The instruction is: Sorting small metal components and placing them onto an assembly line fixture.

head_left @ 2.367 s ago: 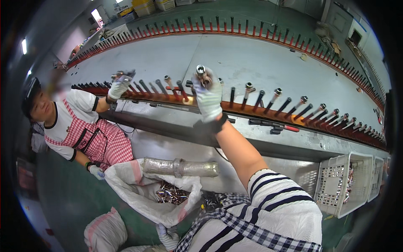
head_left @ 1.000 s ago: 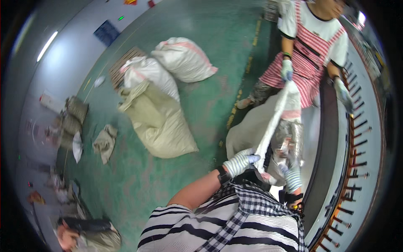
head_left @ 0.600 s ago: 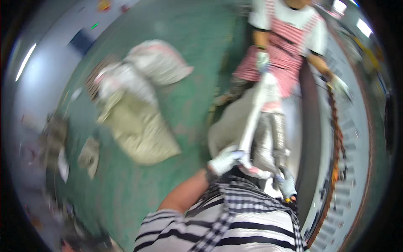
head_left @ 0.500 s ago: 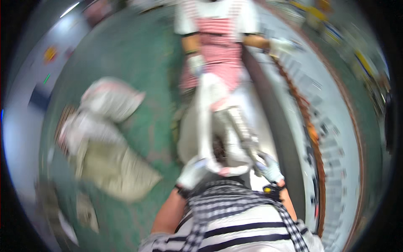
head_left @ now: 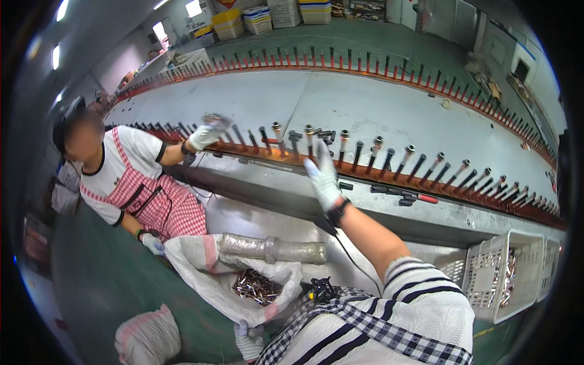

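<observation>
My right hand [head_left: 324, 176], in a white glove, reaches out to a row of upright black and red pegs [head_left: 359, 155], several topped with shiny tubes. Its fingers are stretched out and apart, nearest a tube-topped peg [head_left: 309, 135]. Low in the view, my left hand [head_left: 248, 342], also gloved, is closed at the outer side of a white woven sack [head_left: 201, 267], partly hidden. Inside the open sack lie many small shiny coppery tubes [head_left: 258, 287]. A thick cylinder in clear wrapping [head_left: 274, 249] rests across its far rim.
A co-worker in a red checked apron [head_left: 161, 204] stands left, one gloved hand at the sack, the other by the pegs with small shiny pieces. White crates [head_left: 496, 277] stand at right, another sack [head_left: 148, 336] on the floor. Black tubes [head_left: 404, 196] lie along the ledge.
The view has swung toward the peg row. My right hand has left the sack area and moved out to the pegs. My left hand stays by the sack.
</observation>
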Demonstrator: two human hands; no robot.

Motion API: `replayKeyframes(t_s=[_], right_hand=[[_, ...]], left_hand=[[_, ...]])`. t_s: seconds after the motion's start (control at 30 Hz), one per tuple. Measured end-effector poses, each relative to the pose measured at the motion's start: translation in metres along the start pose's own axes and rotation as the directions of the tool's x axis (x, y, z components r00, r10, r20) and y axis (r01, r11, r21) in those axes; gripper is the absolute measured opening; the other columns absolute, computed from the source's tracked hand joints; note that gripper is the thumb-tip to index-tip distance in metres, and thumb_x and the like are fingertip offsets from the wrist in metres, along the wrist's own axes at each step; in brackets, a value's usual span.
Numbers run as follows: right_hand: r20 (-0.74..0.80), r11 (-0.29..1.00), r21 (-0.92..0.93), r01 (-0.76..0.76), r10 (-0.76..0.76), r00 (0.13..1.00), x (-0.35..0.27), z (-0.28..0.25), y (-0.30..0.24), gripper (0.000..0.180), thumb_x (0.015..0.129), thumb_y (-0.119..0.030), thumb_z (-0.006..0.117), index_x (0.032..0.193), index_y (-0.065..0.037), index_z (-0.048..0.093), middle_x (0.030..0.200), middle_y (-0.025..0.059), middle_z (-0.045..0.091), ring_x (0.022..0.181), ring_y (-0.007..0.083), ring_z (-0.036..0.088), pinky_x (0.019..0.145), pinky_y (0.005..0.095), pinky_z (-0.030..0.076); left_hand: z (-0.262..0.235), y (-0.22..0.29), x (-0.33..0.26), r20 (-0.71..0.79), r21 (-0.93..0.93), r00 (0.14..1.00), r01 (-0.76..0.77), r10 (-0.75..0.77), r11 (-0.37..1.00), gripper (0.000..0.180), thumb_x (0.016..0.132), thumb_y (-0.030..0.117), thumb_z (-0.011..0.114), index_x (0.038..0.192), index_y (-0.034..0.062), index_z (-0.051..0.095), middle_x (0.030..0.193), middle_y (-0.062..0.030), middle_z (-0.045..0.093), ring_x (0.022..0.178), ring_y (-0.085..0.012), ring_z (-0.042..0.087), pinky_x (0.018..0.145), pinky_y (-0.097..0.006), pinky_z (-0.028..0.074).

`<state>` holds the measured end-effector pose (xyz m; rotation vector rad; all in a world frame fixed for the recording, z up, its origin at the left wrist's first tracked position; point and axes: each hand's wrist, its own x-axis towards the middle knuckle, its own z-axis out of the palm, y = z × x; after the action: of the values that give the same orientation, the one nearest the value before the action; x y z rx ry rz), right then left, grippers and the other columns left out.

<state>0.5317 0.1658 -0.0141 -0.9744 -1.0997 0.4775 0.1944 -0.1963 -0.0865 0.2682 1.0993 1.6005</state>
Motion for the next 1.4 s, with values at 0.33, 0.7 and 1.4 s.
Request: replayKeyframes(t_s=[0.33, 0.7, 1.4], right_hand=[[-0.062, 0.890, 0.456, -0.025, 0.060, 0.996, 0.054, 0.077, -0.060, 0.036, 0.081, 0.009, 0.051, 0.114, -0.003, 0.055, 0.096, 0.0029, 0.056, 0.085, 0.0107, 0.053, 0.071, 0.0222, 0.044], [-0.251, 0.986, 0.137, 0.092, -0.055, 0.967, 0.079, 0.049, -0.017, 0.030, 0.087, 0.002, 0.055, 0.116, -0.004, 0.056, 0.097, 0.0050, 0.061, 0.086, 0.0117, 0.056, 0.076, 0.0264, 0.047], [-0.383, 0.950, -0.220, 0.223, -0.294, 0.876, 0.013, -0.034, -0.073, 0.031, 0.082, -0.004, 0.067, 0.113, -0.006, 0.063, 0.123, 0.0102, 0.050, 0.112, 0.0208, 0.052, 0.091, 0.0297, 0.045]], left_hand=[[-0.054, 0.005, 0.002, -0.196, 0.193, 0.958, 0.247, -0.210, 0.950, 0.044, 0.085, 0.037, 0.066, 0.116, 0.0108, 0.048, 0.099, -0.0089, 0.057, 0.085, -0.0226, 0.055, 0.076, -0.042, 0.046], [-0.014, 0.014, 0.007, -0.152, 0.109, 0.942, 0.318, -0.301, 0.942, 0.028, 0.082, 0.036, 0.069, 0.090, 0.0181, 0.049, 0.069, 0.0034, 0.038, 0.064, -0.0108, 0.037, 0.065, -0.029, 0.038], [-0.061, 0.004, 0.013, -0.130, 0.112, 0.956, 0.277, -0.262, 0.954, 0.050, 0.088, 0.033, 0.061, 0.129, 0.0101, 0.044, 0.124, -0.0143, 0.053, 0.112, -0.0280, 0.051, 0.096, -0.046, 0.043]])
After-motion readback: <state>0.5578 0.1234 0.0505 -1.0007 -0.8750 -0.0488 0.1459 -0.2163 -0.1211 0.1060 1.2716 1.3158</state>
